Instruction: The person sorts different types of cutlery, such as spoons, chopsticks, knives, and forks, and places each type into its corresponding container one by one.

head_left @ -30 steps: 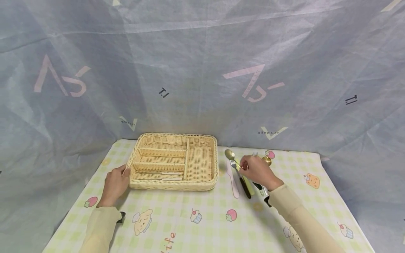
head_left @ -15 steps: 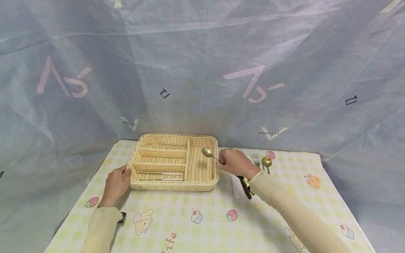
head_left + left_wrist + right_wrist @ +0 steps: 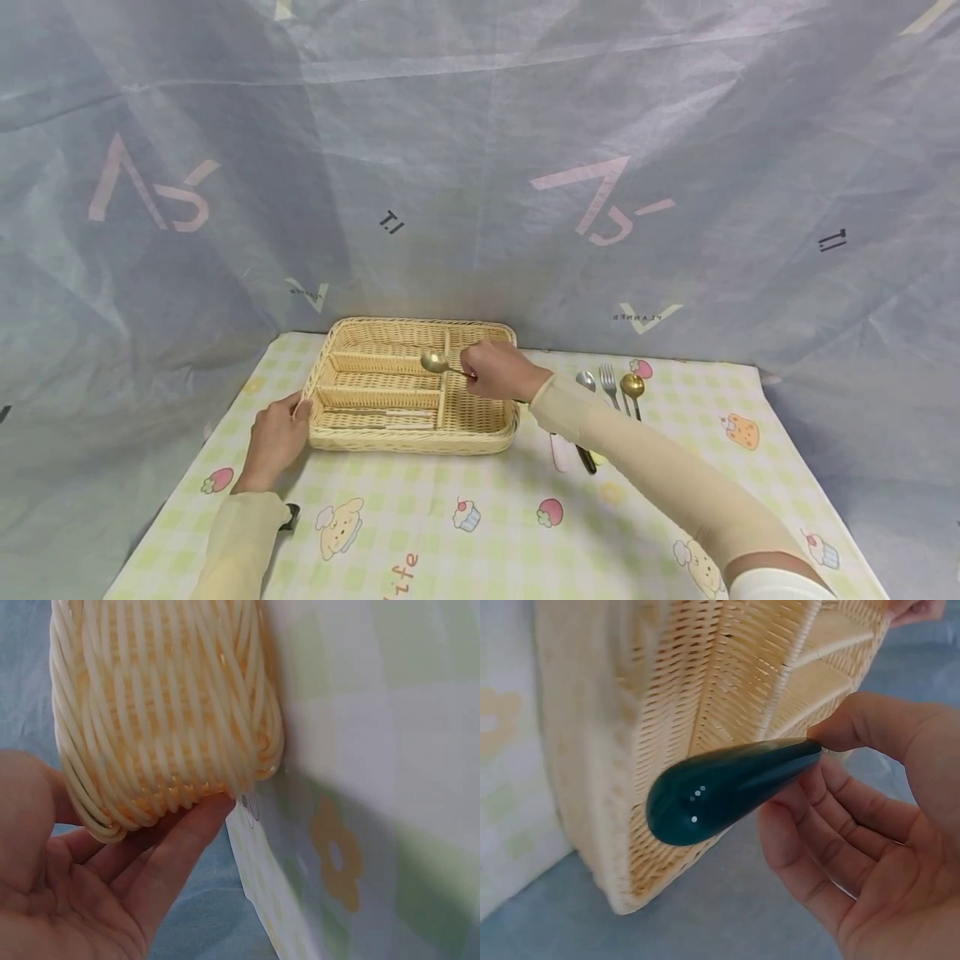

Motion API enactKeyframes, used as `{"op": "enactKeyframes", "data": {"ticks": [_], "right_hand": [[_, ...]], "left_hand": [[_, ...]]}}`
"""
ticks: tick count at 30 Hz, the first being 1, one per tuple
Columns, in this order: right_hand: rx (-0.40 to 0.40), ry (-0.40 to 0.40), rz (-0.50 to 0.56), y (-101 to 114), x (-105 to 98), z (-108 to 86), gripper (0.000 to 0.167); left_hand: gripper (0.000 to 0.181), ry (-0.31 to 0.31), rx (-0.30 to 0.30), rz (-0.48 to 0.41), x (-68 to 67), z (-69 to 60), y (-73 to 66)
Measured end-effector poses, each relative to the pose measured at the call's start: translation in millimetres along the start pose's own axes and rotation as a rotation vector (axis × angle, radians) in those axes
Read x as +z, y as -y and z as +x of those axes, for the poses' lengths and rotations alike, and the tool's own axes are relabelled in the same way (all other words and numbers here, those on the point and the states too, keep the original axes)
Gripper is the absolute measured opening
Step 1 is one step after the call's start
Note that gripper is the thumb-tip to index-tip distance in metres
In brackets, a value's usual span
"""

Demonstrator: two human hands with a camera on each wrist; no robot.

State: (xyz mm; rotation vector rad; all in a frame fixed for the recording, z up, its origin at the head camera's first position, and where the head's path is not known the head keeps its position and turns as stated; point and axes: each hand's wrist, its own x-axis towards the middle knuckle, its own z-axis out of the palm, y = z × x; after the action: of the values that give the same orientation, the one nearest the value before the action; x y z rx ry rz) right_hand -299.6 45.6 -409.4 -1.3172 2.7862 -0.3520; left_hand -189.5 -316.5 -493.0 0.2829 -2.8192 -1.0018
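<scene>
My right hand [image 3: 497, 371] pinches a gold spoon [image 3: 434, 362] over the wicker cutlery basket [image 3: 474, 442]. The spoon's bowl points left, above the long divider between the compartments. Its thick dark green handle [image 3: 731, 791] shows in the right wrist view, with thumb and fingers at its narrow end. At the basket's left end, my left hand [image 3: 276, 437] holds the wall, thumb at the rim; in the left wrist view its fingers [image 3: 180, 855] lie against the woven outside. Slim knives with pale handles [image 3: 411, 419] lie in the front left compartment.
Right of the basket, a fork [image 3: 608, 382], a silver spoon [image 3: 586, 380] and another gold spoon [image 3: 633, 386] lie on the checked tablecloth [image 3: 450, 558]. A pink handle [image 3: 559, 454] and a black handle [image 3: 587, 460] show below my right sleeve. A grey cloth [image 3: 465, 167] hangs behind.
My right hand has lifted the gold spoon from the cutlery at the right and carried it left over the basket. My left hand has stayed at the basket's left end.
</scene>
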Motion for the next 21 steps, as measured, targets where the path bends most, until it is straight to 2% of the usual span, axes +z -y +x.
{"op": "enactKeyframes", "data": {"ticks": [6,12,21], "right_hand": [[-0.033,0.065,-0.076,13.6,1.2,34.2,0.049],[-0.031,0.133,-0.101,23.9,5.2,58.7,0.049],[-0.074,0.171,-0.136,46.5,12.6,95.7,0.043]], "left_hand": [[0.052,0.012,0.001,-0.001,-4.0,-0.2,0.4],[0.051,0.012,0.009,-0.010,2.4,-2.4,-1.8],[0.052,-0.003,0.012,-0.006,-1.5,-0.4,-0.2]]}}
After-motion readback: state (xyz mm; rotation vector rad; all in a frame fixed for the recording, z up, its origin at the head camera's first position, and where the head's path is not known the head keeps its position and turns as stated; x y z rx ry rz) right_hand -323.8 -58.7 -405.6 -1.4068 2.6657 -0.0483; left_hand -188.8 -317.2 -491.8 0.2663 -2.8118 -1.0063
